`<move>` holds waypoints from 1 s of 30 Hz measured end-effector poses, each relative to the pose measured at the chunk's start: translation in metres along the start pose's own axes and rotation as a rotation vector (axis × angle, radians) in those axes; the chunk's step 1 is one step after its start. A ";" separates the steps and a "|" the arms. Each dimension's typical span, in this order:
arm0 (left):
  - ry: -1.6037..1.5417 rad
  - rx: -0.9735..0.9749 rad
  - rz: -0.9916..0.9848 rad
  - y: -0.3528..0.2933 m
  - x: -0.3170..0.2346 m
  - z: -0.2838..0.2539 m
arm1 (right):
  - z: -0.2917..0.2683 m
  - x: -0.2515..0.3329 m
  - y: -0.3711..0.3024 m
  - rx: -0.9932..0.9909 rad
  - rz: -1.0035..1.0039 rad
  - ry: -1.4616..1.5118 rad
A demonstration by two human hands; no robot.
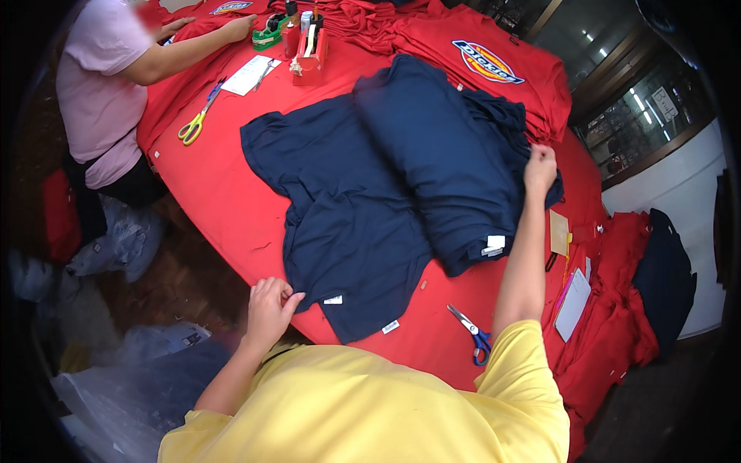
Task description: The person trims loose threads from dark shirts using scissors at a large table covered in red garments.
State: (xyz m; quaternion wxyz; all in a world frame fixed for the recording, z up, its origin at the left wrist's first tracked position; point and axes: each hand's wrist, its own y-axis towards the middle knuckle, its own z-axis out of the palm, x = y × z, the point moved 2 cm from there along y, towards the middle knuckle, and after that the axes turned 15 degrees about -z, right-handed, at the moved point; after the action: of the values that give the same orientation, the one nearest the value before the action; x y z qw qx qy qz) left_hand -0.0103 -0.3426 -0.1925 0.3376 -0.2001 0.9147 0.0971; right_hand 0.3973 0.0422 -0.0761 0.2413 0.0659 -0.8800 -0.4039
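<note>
A navy T-shirt [347, 208] lies spread on the red-covered table in front of me, its white labels near the front edge. On its right half rests a thick, rounded pile of navy shirts [440, 139] with a white tag at the near end. My left hand [270, 309] is at the near left corner of the spread shirt, fingers curled and thumb against the cloth's edge. Across the pile reaches my right arm. At the far right edge, my right hand [540, 166] pinches navy cloth; the fingertips partly hide the fold.
Blue-handled scissors [476, 339] lie near my right arm, and yellow-handled scissors [193, 127] at the far left. A green tape dispenser [268, 35] and a red holder [310, 62] stand behind. Red shirts [486, 58] cover the back. A person in pink [108, 85] works far left.
</note>
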 end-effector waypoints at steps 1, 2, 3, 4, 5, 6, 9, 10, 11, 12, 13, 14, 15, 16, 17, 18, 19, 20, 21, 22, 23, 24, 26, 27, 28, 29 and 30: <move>-0.095 0.103 -0.147 -0.001 -0.005 -0.003 | -0.004 0.050 -0.014 0.003 -0.092 0.132; -0.194 0.207 -0.292 -0.003 -0.009 -0.007 | -0.011 0.105 -0.034 0.084 -0.127 0.308; -0.291 0.308 -0.440 -0.007 -0.009 -0.009 | -0.020 0.164 -0.060 0.198 -0.120 0.491; -0.378 0.299 -0.441 -0.012 -0.005 -0.005 | -0.029 0.214 -0.091 0.240 -0.347 0.586; -0.553 0.281 -0.409 -0.015 -0.002 0.000 | -0.037 0.254 -0.125 0.312 -0.638 0.603; -0.726 0.262 -0.376 -0.018 0.002 0.007 | -0.050 0.291 -0.160 0.421 -0.854 0.803; -0.489 -0.029 -0.053 -0.015 0.021 0.031 | -0.078 0.351 -0.249 0.706 -1.036 1.335; -0.647 0.071 -0.113 -0.018 0.017 0.029 | -0.069 0.346 -0.288 0.885 -1.106 1.155; -0.598 0.121 -0.159 -0.020 0.009 0.021 | -0.064 0.337 -0.287 0.872 -1.048 1.091; -0.540 0.173 -0.199 -0.022 0.001 0.013 | -0.059 0.323 -0.278 0.859 -0.991 1.028; -0.280 0.169 -0.218 -0.018 -0.010 0.004 | -0.054 0.306 -0.267 0.849 -0.942 0.964; -0.174 0.175 -0.233 -0.015 -0.010 0.007 | -0.040 0.279 -0.258 0.742 -0.878 0.761; -0.062 0.216 -0.255 -0.012 -0.007 0.010 | -0.029 0.251 -0.253 0.628 -0.806 0.562; -0.174 0.133 -0.157 -0.015 -0.009 0.008 | -0.031 0.231 -0.247 0.625 -0.700 0.354; -0.289 0.050 -0.053 -0.016 -0.012 0.008 | -0.035 0.210 -0.241 0.612 -0.590 0.142; -0.372 0.104 -0.024 -0.019 -0.022 -0.001 | -0.034 0.180 -0.247 0.603 -0.599 0.141; -0.450 0.158 0.003 -0.023 -0.037 -0.019 | -0.036 0.156 -0.256 0.595 -0.606 0.145; -0.525 0.212 0.016 -0.029 -0.044 -0.030 | -0.046 0.148 -0.263 0.615 -0.593 0.114; -0.433 0.320 0.035 -0.031 -0.045 -0.030 | -0.056 0.143 -0.271 0.635 -0.580 0.082; -0.337 0.427 0.052 -0.034 -0.045 -0.031 | -0.067 0.139 -0.279 0.655 -0.565 0.055; -0.234 0.529 0.062 -0.036 -0.042 -0.033 | -0.075 0.135 -0.282 0.650 -0.513 0.061; -0.089 0.558 0.093 -0.035 -0.032 -0.020 | -0.084 0.131 -0.283 0.689 -0.450 0.056; -0.048 0.383 0.132 -0.027 -0.024 -0.021 | -0.097 0.123 -0.281 0.751 -0.352 0.082; -0.025 0.294 0.155 -0.021 -0.021 -0.021 | -0.103 0.119 -0.282 0.778 -0.312 0.115; -0.067 0.120 0.177 -0.011 -0.018 -0.018 | -0.111 0.117 -0.283 0.810 -0.264 0.135; -0.108 -0.053 0.198 0.001 -0.013 -0.012 | -0.118 0.118 -0.283 0.806 -0.210 0.180; -0.026 -0.002 0.227 0.013 0.005 0.003 | -0.124 0.121 -0.280 0.796 -0.159 0.227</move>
State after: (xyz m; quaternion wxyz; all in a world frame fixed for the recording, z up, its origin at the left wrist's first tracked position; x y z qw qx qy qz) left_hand -0.0176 -0.3309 -0.1973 0.3360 -0.0942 0.9269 0.1383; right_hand 0.3288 -0.2665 -0.1701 0.2605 0.2659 -0.9273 -0.0400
